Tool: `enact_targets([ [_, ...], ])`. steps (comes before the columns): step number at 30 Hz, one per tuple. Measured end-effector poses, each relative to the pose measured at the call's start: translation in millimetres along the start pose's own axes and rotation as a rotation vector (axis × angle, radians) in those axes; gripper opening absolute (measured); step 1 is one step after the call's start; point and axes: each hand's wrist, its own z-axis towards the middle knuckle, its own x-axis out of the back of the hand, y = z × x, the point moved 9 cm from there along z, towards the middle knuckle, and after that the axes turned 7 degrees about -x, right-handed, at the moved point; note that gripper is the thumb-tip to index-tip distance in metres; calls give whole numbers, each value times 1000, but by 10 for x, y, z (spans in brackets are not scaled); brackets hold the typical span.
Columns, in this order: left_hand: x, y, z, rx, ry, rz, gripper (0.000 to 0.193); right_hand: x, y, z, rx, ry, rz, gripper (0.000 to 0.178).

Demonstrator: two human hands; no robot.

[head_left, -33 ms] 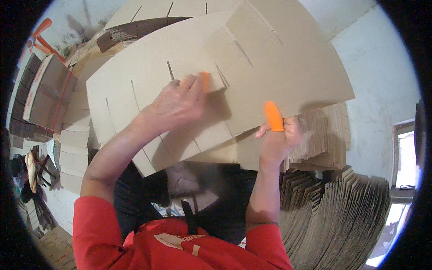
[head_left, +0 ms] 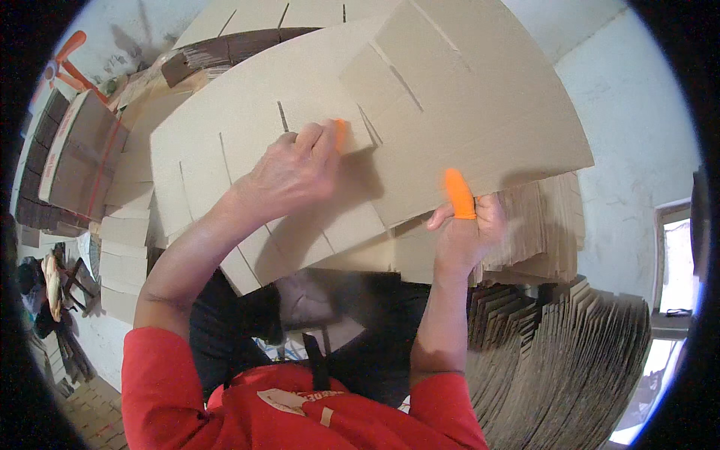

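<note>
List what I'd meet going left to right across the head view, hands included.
Strapped cardboard bundle → left hand → right hand → bright window.

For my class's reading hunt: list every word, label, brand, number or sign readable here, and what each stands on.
Red shirt: pale lettering, creased and partly folded away; not quoted here.
Carton at far left: small red marks along its pale edge, too small to read.
Slotted cardboard sheet: no lettering shows.
</note>
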Motion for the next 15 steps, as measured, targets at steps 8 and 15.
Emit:
enact_targets([
  [8,279,785,21,-216,-1,-178,31,-259,138,-117,208,-24,-185,9],
  [15,195,-674,399,209,540,-97,65,-153,393,6,-102,70,2,22],
])
